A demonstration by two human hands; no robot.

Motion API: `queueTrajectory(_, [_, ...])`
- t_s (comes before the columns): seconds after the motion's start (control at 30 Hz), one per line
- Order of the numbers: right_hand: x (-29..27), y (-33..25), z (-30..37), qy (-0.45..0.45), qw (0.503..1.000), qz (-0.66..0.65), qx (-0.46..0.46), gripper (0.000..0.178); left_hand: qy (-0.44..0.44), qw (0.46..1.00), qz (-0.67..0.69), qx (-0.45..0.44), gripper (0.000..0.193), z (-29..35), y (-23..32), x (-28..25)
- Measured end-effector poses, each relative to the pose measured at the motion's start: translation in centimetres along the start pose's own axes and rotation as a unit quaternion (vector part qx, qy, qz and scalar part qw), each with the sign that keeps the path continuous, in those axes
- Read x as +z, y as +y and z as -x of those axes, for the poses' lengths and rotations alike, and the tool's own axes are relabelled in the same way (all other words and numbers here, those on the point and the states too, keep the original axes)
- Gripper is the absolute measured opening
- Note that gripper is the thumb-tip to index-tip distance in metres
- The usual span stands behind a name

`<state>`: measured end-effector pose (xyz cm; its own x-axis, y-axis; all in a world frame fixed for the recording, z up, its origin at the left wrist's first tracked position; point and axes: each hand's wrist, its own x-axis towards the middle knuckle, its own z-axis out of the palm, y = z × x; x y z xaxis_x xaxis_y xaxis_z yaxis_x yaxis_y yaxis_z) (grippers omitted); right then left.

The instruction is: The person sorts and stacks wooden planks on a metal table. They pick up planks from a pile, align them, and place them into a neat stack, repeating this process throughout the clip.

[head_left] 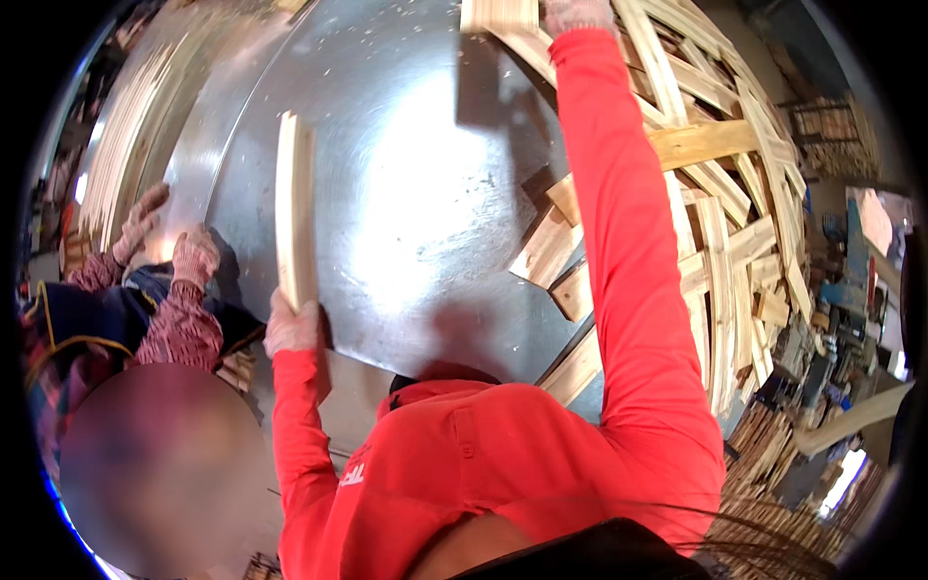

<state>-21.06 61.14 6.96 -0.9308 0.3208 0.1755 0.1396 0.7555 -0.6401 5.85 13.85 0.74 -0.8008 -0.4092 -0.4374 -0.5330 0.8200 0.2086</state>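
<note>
Pale wood plank [294,208], long and narrow, stands on edge at centre left of the frame, its lower end clamped in the gloved left hand [292,327], fingers wrapped round the end; a grip at the end probably lets the whole length be steered over the sheet. The plank lies on or just above the shiny metal table [406,193], which fills the upper middle of the frame; whether it touches the surface cannot be told. The right hand [577,14], also gloved, is stretched to the top edge of the frame and rests on another board [503,17] at the edge of the pile; it is cut off by the frame, so whether it is closed on the board cannot be told. The red sleeve [619,222] runs from lower centre up to that hand. The pile of planks [720,193] spreads along the right side of the table, criss-crossed and loose, within arm's reach. At left, a co-worker's two gloved hands [179,246] rest at the table's rim, patterned sleeves behind them. More stacked wood [773,454] sits lower right, well apart from both hands.
</note>
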Motion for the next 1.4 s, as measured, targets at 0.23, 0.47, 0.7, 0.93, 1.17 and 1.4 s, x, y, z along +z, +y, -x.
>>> queueTrajectory(0.23, [4.5,13.1,8.4,-0.040,0.880,0.470,-0.061,0.051,0.169,0.971,-0.056,0.160,0.065,-10.7,-23.1,7.5])
queueTrajectory(0.47, [-0.6,-2.9,23.9,-0.377,0.921,0.019,0.096,0.076,-0.366,0.811,0.452,0.063,0.059,2.3,-0.1,3.5])
queueTrajectory(0.7, [-16.7,-2.0,25.7,-0.066,0.858,0.464,0.210,0.085,-0.475,0.613,0.631,0.007,0.043,7.0,8.8,3.3])
queueTrajectory(0.93, [-27.8,9.7,39.8,-0.095,0.900,0.302,0.301,0.101,-0.464,0.709,0.522,0.096,0.039,11.4,9.2,5.5])
queueTrajectory(1.17, [-17.1,-5.9,41.5,-0.256,0.899,0.165,0.315,0.092,-0.725,0.439,0.530,0.035,0.045,16.6,9.3,12.2])
queueTrajectory(1.4, [-17.3,2.3,34.1,0.233,0.879,0.252,0.331,0.105,-0.545,0.692,0.470,-0.046,0.030,20.7,9.4,14.5])
